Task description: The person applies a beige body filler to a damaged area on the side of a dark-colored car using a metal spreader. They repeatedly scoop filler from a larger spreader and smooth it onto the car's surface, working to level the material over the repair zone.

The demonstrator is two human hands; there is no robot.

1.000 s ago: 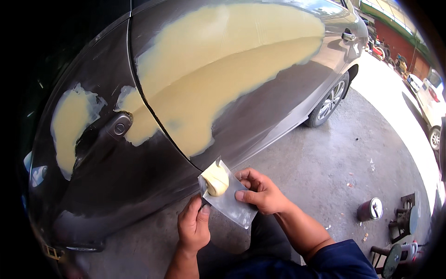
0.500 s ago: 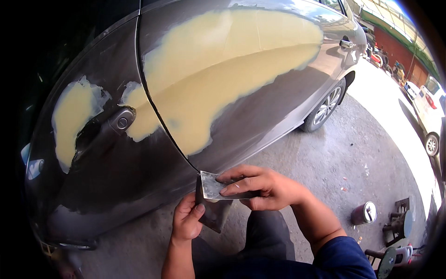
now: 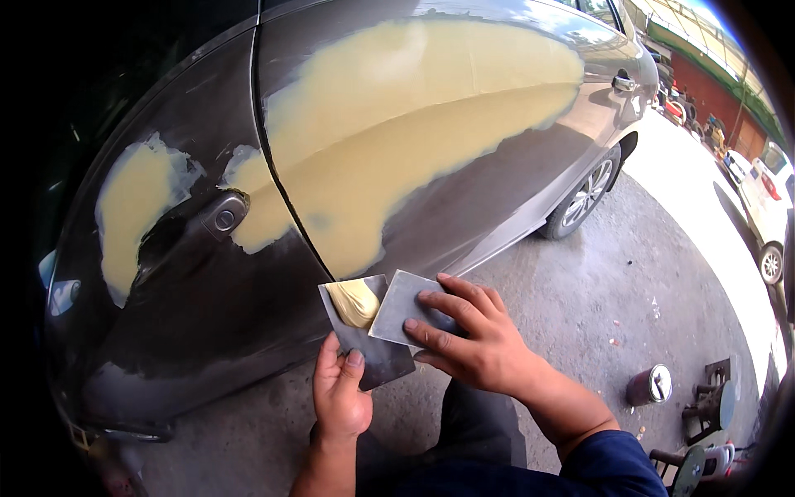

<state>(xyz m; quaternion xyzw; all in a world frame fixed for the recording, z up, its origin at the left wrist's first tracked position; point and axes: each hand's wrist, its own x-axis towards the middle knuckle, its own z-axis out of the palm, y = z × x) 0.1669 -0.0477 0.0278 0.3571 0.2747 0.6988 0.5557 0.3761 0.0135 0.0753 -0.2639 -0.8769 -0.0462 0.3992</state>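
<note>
My left hand [image 3: 341,389] grips a dark flat plate [image 3: 377,358] by its lower left side, thumb on top. A smooth lump of pale yellow body filler [image 3: 356,303] sits at the plate's upper end. My right hand [image 3: 476,331] holds a grey rectangular spreader [image 3: 406,308], fingers spread over its face and thumb beneath. The spreader's left corner meets the plate beside the filler. Just beyond both hands stands a dark grey-brown car door [image 3: 464,207] with a broad patch of yellow filler [image 3: 397,124]; a smaller patch [image 3: 132,215] lies on the door to its left.
A door handle [image 3: 224,217] projects between the patches at left. The car's wheel [image 3: 586,195] stands to the right. On the concrete floor are a paint can [image 3: 648,386] and small stools [image 3: 712,406]. A white car [image 3: 770,195] is parked far right.
The plate has turned and risen, bringing the filler lump into view. My right hand has tilted the spreader and shifted it slightly right, off the plate's upper part.
</note>
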